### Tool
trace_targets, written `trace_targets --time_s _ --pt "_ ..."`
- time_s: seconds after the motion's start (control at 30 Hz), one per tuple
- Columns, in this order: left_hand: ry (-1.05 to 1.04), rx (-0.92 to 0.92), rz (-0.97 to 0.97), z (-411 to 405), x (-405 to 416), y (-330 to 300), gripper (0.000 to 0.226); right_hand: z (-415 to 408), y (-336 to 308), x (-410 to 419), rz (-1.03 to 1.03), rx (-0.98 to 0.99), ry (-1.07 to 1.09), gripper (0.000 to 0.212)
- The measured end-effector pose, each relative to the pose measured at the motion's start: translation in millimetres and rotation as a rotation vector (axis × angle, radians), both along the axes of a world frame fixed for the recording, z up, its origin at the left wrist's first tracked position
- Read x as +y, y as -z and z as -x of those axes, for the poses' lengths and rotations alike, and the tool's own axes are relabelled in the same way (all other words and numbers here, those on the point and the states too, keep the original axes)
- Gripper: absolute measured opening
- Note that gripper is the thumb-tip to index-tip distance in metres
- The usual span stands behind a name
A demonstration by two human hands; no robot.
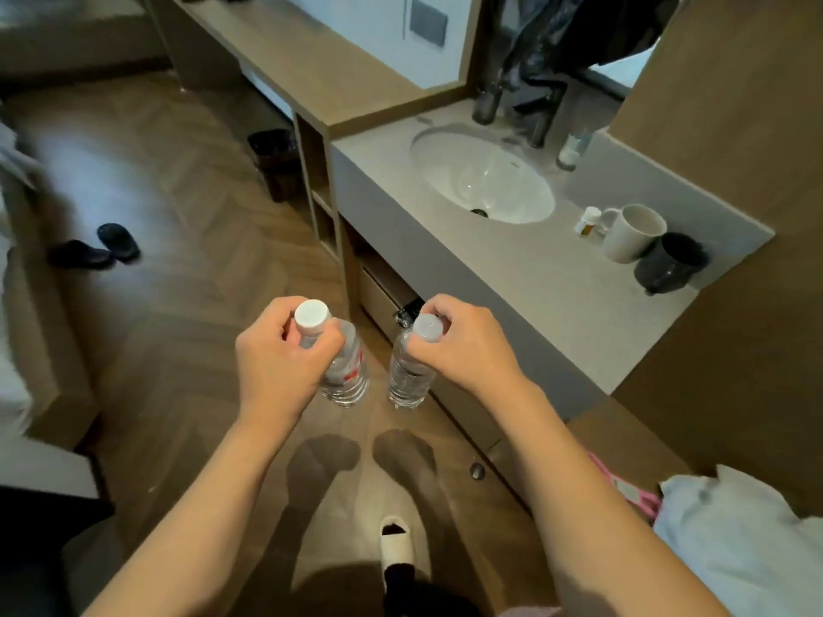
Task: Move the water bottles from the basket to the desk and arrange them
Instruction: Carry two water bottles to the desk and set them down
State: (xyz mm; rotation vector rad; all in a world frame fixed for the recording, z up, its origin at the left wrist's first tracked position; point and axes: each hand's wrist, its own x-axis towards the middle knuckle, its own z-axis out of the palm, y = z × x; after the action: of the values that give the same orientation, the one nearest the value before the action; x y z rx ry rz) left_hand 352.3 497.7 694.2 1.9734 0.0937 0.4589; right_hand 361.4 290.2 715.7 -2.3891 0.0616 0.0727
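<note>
My left hand (276, 354) grips the neck of a clear water bottle (347, 371) with a white cap and a red label. My right hand (463, 345) grips the neck of a second clear water bottle (407, 376) with a white cap. Both bottles hang upright over the wooden floor, side by side and a little apart. The long wooden desk (307, 60) runs along the wall at the top, beyond the sink counter. No basket is in view.
A grey counter (556, 296) with a white sink (481, 175) stands at my right; a white mug (632, 233), a dark mug (672, 260) and a small pill bottle (588, 220) stand on it. A dark bin (276, 164) sits under the desk. Dark slippers (95, 249) lie on the floor at left.
</note>
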Motion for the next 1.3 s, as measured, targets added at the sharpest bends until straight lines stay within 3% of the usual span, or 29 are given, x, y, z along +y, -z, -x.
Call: trace_targets --time_s 0.3,0.47,0.77,1.3 --pt "-0.208 -0.005 0.028 -137.8 75.5 -14.6 0.015 -167.2 -20.2 79.3 -0.01 -0.005 -0.195 0.02" --pt "-0.238 -0.108 -0.111 -232.5 132.5 -13.5 0.016 -273.1 -13.1 136.1 0.03 0.005 -0.282 0.023" --pt "-0.197 -0.086 -0.074 -428.0 243.6 -25.2 0.014 -461.7 -30.5 239.6 0.014 -0.049 -0.284 0.018" --pt "-0.389 -0.109 -0.075 -784.2 397.0 -38.1 0.015 -835.8 -26.7 400.9 -0.025 -0.093 -0.399 0.019"
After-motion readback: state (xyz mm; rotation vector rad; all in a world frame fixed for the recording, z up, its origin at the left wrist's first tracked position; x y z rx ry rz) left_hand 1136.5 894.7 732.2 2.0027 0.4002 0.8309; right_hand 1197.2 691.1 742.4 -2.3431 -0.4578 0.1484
